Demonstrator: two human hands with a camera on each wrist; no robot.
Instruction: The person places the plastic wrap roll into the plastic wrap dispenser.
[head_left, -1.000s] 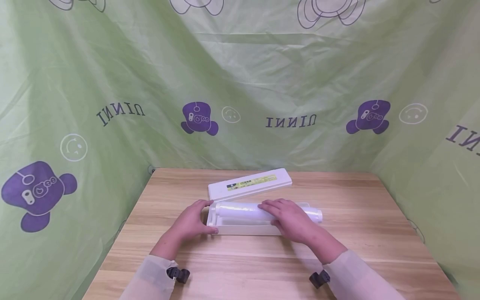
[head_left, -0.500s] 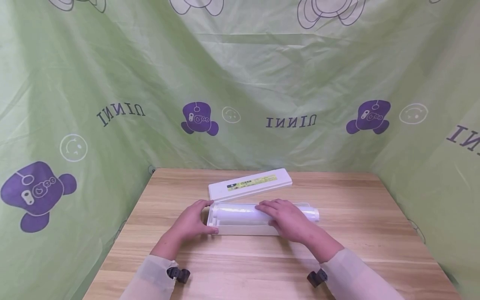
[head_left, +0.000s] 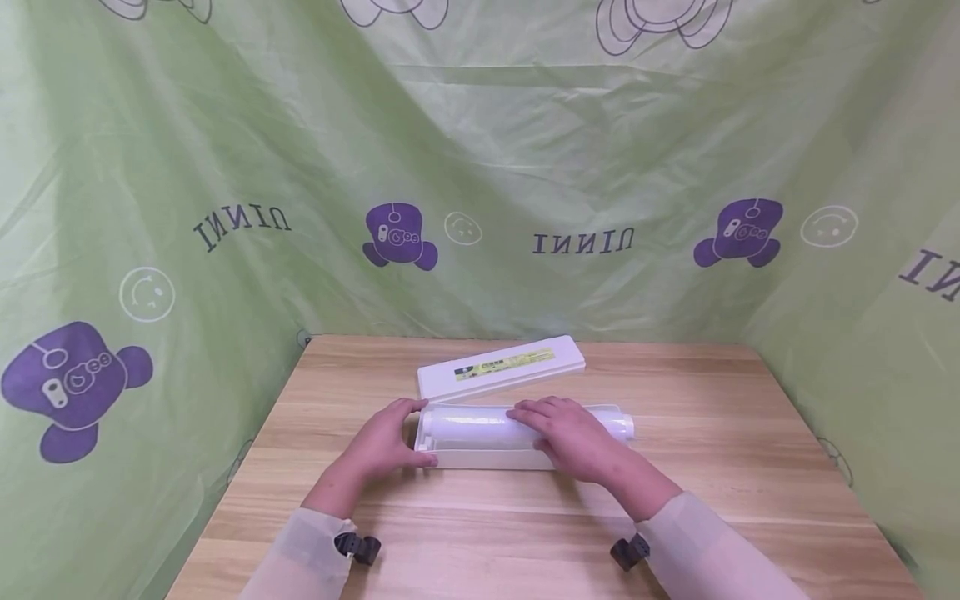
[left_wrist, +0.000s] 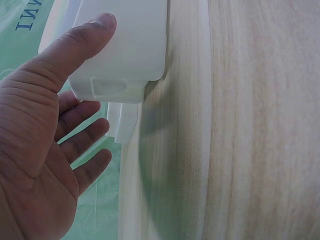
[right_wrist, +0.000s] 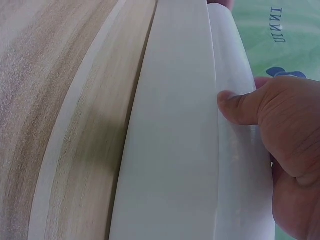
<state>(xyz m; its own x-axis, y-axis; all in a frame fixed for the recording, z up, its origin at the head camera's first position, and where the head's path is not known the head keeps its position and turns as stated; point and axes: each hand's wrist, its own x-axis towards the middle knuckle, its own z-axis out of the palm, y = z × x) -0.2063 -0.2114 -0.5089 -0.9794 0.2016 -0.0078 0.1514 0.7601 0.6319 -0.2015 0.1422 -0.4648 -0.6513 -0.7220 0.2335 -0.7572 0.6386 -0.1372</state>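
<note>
A long white box [head_left: 487, 460] lies across the table, its top uncovered. My left hand [head_left: 382, 442] grips its left end, thumb on the front wall and index finger at the back corner; in the left wrist view the other fingers hang loosely curled beside the box end. A shiny roll of cling film [head_left: 467, 425] lies along the box opening, its right end sticking out over the right end of the box. My right hand [head_left: 573, 437] holds the roll from above, right of its middle. In the right wrist view the thumb [right_wrist: 237, 109] lies on the roll by the front rim.
Behind the box, a white lid [head_left: 438, 382] with a yellow-green label lies at a slant on the wooden table [head_left: 360, 367]. A green patterned cloth [head_left: 480, 150] hangs close around the back and sides.
The roll of cling film has slid left and sunk lower toward the box, my right hand moving left with it. My left hand has stayed on the box's end.
</note>
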